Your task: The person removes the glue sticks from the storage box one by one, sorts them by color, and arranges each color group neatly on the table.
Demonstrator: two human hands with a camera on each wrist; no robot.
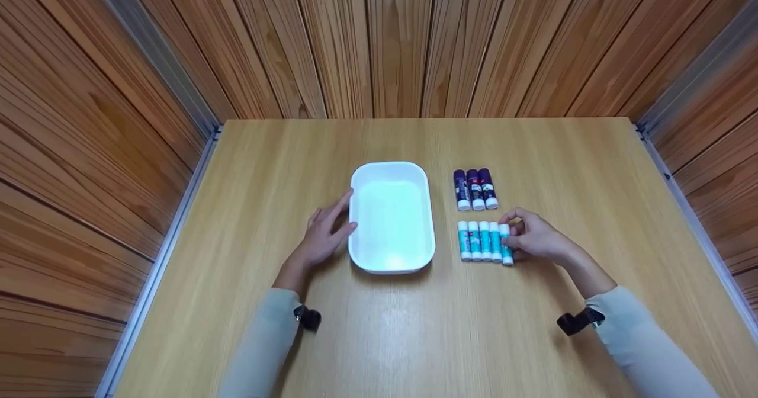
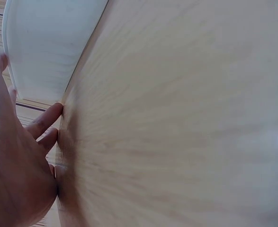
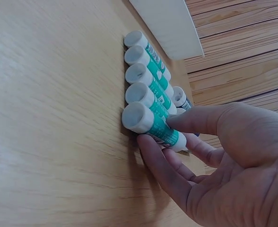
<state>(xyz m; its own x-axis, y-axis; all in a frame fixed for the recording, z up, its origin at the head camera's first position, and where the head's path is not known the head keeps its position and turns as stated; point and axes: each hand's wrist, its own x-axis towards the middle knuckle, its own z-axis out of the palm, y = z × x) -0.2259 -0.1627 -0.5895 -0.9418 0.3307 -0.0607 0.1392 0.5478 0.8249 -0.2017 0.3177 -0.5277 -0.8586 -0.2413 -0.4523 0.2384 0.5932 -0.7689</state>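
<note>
A white rectangular tub point(image 1: 392, 267) stands on the table, its inside bare. My left hand point(image 1: 324, 232) lies along the tub's left side, with thumb and forefinger touching the rim. In the left wrist view the other fingers point(image 2: 48, 120) reach down to the tabletop beside the tub wall. Several teal-and-white glue sticks point(image 1: 475, 241) lie side by side in a row right of the tub. My right hand point(image 1: 536, 236) pinches the rightmost glue stick point(image 3: 160, 128) between thumb and fingers. It sits slightly nearer to me than the others, tilted a little above its neighbours in the right wrist view.
Three dark purple glue sticks point(image 1: 475, 189) with white ends lie in a row just beyond the teal ones. The wooden table point(image 1: 391, 339) is bounded by wood-panelled walls point(image 1: 397, 48) at the back and both sides, with metal strips point(image 1: 163, 262) along the side edges.
</note>
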